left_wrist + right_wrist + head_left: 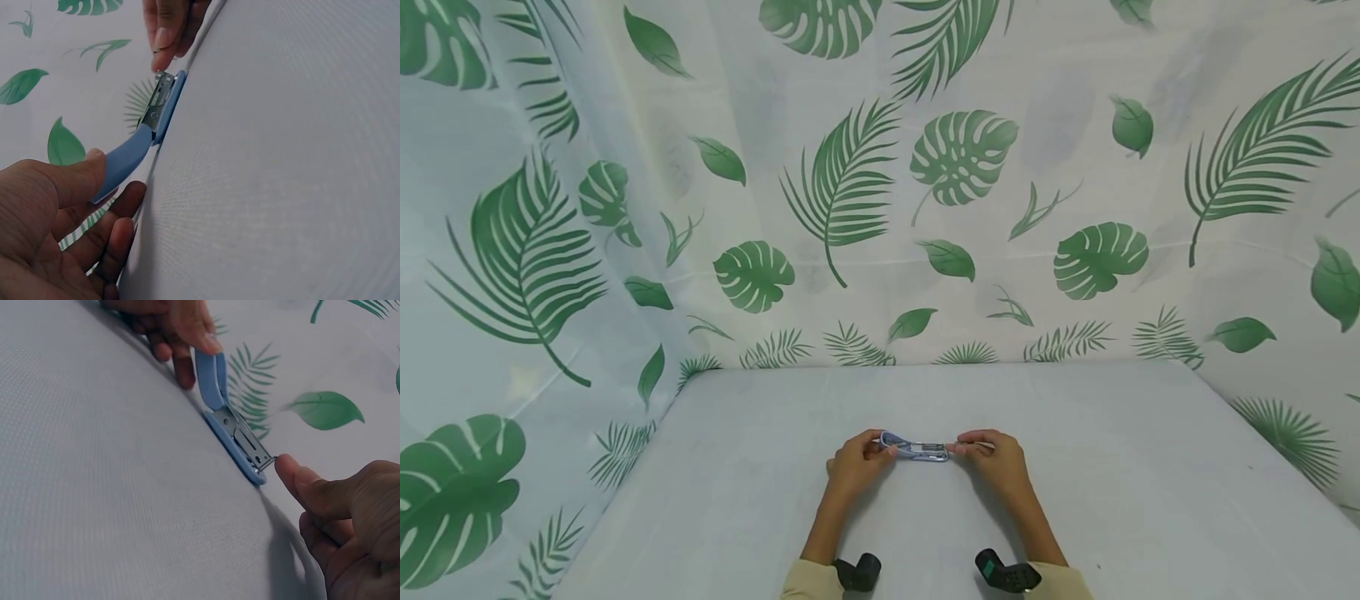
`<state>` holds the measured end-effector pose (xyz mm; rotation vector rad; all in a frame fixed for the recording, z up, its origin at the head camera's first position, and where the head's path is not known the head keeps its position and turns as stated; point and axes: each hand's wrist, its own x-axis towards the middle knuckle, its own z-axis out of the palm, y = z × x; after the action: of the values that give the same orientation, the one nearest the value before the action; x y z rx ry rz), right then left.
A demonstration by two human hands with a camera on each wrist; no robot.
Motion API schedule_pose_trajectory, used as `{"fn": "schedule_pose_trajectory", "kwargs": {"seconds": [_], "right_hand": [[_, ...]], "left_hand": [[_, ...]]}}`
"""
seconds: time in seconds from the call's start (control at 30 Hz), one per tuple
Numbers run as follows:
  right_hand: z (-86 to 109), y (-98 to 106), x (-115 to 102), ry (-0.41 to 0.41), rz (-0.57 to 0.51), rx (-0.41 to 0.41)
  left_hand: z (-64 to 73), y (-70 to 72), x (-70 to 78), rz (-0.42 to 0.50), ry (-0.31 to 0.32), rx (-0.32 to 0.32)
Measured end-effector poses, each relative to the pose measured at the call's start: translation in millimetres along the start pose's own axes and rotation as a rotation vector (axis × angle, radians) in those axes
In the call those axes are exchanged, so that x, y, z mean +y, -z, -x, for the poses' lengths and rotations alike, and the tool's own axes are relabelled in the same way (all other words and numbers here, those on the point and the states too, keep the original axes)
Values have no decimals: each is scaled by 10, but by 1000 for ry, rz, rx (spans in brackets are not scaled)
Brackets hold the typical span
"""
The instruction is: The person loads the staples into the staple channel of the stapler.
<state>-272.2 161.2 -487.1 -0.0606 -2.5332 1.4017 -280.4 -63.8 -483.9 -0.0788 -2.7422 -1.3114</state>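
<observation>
A blue stapler (pixel 917 450) with its top handle swung up and back shows its metal magazine (pixel 244 439) in the right wrist view. My left hand (pixel 856 462) grips the raised blue handle (pixel 125 161) between thumb and fingers. At the front end of the magazine is my right hand (pixel 1000 467), its thumb and index finger pinched together around a small thin metal piece (pixel 269 463). This piece is mostly hidden by the fingertips. The stapler's blue base (pixel 234 450) lies low along the white table surface.
A white-covered table (pixel 737 500) spreads around the hands. Behind it and to the sides hang white sheets (pixel 880 292) printed with green leaves. Dark wrist cameras (pixel 859 572) sit at both cuffs.
</observation>
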Motion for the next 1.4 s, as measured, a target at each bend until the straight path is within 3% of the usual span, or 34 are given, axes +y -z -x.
{"fn": "schedule_pose_trajectory", "kwargs": {"seconds": [0.17, 0.57, 0.7, 1.07, 1.4], "right_hand": [[0, -10, -18, 19, -22, 13], [-7, -201, -95, 129, -43, -73], [-10, -283, -52, 173, 8, -53], [6, -351, -60, 161, 82, -44], [-29, -344, -136, 201, 173, -41]], "left_hand": [[6, 8, 9, 4, 0, -2], [24, 1, -3, 18, 4, 4], [23, -5, -13, 18, 1, 1], [35, -20, -44, 28, -28, -1], [25, -11, -10, 27, -27, 21]]}}
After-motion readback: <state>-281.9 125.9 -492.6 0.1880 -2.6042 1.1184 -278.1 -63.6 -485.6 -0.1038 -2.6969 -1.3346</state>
